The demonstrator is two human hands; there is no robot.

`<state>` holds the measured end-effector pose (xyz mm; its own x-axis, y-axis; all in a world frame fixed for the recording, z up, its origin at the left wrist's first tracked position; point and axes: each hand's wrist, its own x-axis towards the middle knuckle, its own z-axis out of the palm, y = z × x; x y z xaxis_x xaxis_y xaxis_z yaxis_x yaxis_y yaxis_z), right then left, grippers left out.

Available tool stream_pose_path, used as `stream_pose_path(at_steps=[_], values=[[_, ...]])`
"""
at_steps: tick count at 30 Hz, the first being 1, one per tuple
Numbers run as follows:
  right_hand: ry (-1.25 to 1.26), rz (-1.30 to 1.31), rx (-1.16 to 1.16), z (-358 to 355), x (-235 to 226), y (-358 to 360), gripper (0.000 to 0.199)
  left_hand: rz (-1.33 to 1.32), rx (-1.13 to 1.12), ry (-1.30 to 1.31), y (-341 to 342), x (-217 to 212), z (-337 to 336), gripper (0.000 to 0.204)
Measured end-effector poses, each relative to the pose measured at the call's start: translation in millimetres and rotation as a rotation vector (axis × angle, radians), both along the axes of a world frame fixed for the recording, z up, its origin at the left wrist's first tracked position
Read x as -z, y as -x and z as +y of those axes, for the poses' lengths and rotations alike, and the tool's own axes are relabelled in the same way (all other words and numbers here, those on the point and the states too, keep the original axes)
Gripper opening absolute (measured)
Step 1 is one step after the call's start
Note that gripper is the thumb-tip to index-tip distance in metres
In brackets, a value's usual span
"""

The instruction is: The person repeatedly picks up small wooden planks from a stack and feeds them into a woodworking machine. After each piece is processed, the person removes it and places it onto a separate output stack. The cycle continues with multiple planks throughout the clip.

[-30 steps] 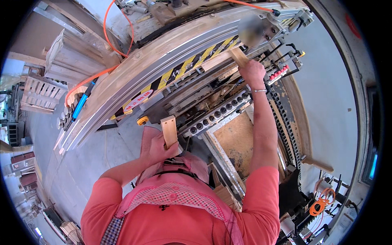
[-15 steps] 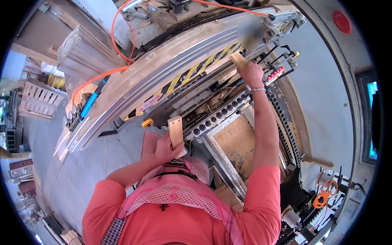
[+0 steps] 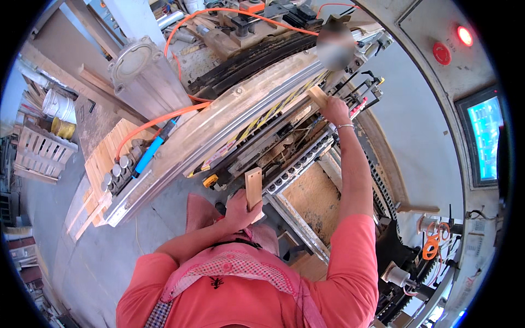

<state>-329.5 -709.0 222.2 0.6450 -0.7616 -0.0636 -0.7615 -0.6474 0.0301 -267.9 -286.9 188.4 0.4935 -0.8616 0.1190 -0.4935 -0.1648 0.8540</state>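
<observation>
My left hand (image 3: 240, 211) is closed round a short pale wooden block (image 3: 253, 186) with small holes near its upper end. It stands out in front of my apron, beside the near end of the machine's rail. My right arm reaches far forward, and my right hand (image 3: 336, 111) grips another pale wooden block (image 3: 317, 97) at the far end of the machine (image 3: 284, 145). The fingers wrapped round that block are partly hidden.
A row of dark round fittings (image 3: 295, 167) runs along the machine beside a sawdust-covered panel (image 3: 314, 202). A heavy curved beam (image 3: 251, 95) crosses ahead, with a grey cylinder (image 3: 147, 76) and orange hose (image 3: 158, 120) at left. A control screen (image 3: 484, 139) and red button (image 3: 442, 53) are at right.
The view has shifted, bringing the screen and a lit red lamp into sight. My left hand and its block sit slightly farther right in the picture; both hands still hold their blocks.
</observation>
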Motion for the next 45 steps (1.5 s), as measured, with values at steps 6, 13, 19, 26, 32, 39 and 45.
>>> stream_pose_path(at_steps=[6,13,19,26,32,39,45], values=[[-0.012,0.016,0.030,-2,4,2,0.042,0.002,0.029,0.021,-1,1,0,0.030],[-0.019,-0.025,0.023,4,-2,1,0.038,-0.017,0.047,-0.003,-1,4,3,0.030],[-0.005,-0.014,-0.031,6,-4,0,0.037,0.000,-0.027,-0.027,4,3,2,0.028],[-0.002,-0.036,-0.056,-8,14,5,0.036,0.017,-0.026,-0.039,5,7,2,0.026],[-0.004,-0.006,-0.049,-5,8,4,0.037,-0.019,-0.007,-0.023,6,2,0,0.027],[0.028,-0.011,-0.053,-1,4,6,0.032,-0.024,0.001,-0.062,6,0,0,0.025],[-0.001,-0.024,-0.056,-1,3,7,0.041,-0.035,0.011,-0.023,5,5,0,0.027]])
